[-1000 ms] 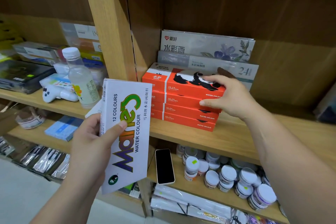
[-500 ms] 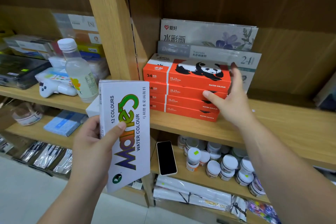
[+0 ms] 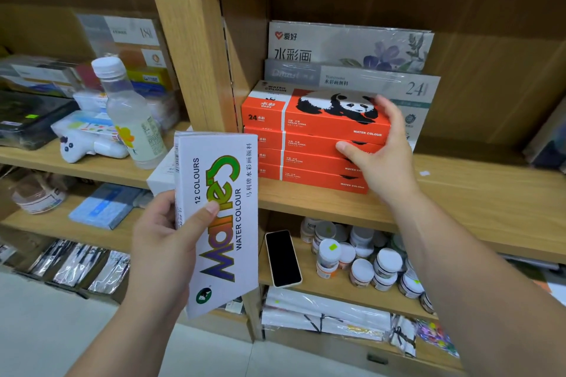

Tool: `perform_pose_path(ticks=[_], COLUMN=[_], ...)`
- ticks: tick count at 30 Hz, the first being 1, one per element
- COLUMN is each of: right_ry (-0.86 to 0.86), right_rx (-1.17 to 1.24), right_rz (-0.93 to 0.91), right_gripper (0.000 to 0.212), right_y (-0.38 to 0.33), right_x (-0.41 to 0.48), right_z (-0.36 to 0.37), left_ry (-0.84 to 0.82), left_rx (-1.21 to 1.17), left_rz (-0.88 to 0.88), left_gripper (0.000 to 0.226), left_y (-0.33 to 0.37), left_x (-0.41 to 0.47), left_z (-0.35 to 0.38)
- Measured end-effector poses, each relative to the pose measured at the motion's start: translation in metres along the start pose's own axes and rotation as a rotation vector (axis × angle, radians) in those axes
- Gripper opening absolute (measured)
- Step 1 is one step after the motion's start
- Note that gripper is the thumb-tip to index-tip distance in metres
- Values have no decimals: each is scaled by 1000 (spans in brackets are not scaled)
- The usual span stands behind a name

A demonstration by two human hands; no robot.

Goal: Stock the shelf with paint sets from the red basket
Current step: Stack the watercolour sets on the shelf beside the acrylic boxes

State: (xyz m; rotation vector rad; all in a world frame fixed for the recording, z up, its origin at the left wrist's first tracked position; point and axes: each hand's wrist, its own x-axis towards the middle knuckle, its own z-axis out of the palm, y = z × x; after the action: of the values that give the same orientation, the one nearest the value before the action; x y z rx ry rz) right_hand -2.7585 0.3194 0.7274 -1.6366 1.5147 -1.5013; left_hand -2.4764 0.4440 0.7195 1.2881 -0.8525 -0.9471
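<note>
Right hand (image 3: 379,159) had shifted over the last second: it went from lying over the top of the orange panda stack (image 3: 315,150) to cupping the stack's right end. Its fingers curled round the end of the top box and the thumb pressed on the front of the second box. The stack, four high, sat a bit squarer than before, with the top box still overhanging slightly to the right. Reads as tidying, not placing.

Left hand (image 3: 162,251) hadn't changed. It gripped the white Marie's 12-colour set (image 3: 220,223) on end, thumb across the front and fingers behind, held in front of the shelf's front edge and left of the stack. That set was not yet stocked. A second white box (image 3: 160,174) showed just behind it; can't tell whether the same hand held it. The red basket wasn't in view.

Surroundings:
- The stack stood at the left end of the shelf (image 3: 459,202), against the wooden upright (image 3: 190,40).
- A grey 24 set (image 3: 382,82) and a flower-print set (image 3: 349,43) leaned on the back wall behind it.
- Bare board lay to the right of the stack, which is the likely slot.
- The next bay to the left held a bottle (image 3: 128,113) and mixed packs.
- The shelf below held a phone (image 3: 283,257) and paint jars (image 3: 367,260).

In the way: the right forearm crossed the free board, and the set would need turning flat.
</note>
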Motion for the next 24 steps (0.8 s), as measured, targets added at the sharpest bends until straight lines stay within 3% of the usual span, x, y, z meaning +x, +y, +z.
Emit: perform_pose_path(ticks=[3, 9, 14, 19, 24], right_ry=[-21, -68, -40, 51, 73], right_rx=[1, 32, 34, -102, -103], right_rz=[17, 31, 58, 31, 16], right_gripper=[58, 43, 43, 69, 67], right_y=[-2, -2, -2, -6, -6], right_x=[5, 13, 11, 1, -3], right_z=[-9, -23, -23, -7, -4], left_ry=[-9, -25, -29, -36, -41], left_rx=[8, 0, 16, -2, 8], left_rz=[-3, -11, -16, -26, -31], left_gripper=[21, 22, 21, 21, 21], left_y=[-1, -2, -4, -7, -10], left_x=[1, 3, 4, 3, 3], left_z=[-2, -4, -6, -3, -2])
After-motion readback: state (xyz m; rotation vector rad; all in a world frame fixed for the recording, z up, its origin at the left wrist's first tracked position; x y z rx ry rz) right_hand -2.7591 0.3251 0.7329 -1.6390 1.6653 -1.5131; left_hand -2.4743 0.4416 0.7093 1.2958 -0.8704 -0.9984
